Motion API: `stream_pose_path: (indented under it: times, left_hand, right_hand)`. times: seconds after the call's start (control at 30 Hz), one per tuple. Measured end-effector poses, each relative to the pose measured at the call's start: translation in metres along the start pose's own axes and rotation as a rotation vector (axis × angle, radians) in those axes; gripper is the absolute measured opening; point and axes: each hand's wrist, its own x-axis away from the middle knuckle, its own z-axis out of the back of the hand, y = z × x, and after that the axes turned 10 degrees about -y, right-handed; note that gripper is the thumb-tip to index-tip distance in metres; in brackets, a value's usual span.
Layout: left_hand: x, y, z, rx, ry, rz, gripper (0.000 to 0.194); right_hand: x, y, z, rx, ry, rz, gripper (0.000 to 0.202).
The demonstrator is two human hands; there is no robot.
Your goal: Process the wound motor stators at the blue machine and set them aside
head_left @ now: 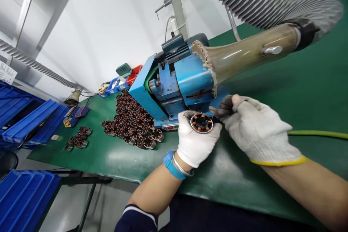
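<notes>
My left hand (194, 145), in a white glove with a blue band at the wrist, is closed around a round metal motor part (201, 123). Black material and orange-copper windings show on the part's upper face. Just right of it, my right hand (251, 125) wears a grey-white glove with a yellow cuff. Its fingers are pinched together beside the part, near a thin wire; what lies between the fingertips is too small to make out. Both hands are in front of a blue machine (190, 76) with a motor.
Many similar parts (136, 123) stand left of the machine on the green table (114, 157), with a smaller group (78, 138) farther left. A duct (250, 52) runs to the upper right. Blue trays (32, 119) are at the left; a green cable (318, 133) lies right.
</notes>
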Motion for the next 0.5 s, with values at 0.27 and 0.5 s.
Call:
stream_pose_path:
  times: [0.27,0.5]
  left_hand:
    - [-0.015,0.002,0.008,0.25,-0.079,0.107,0.057]
    - [-0.03,0.01,0.004,0.221,0.013,0.129,0.046]
  right_hand:
    - [0.008,0.0,-0.02,0.099,-0.148,-0.069,0.041]
    - [-0.002,-0.002,-0.025,0.147,-0.121,-0.029,0.036]
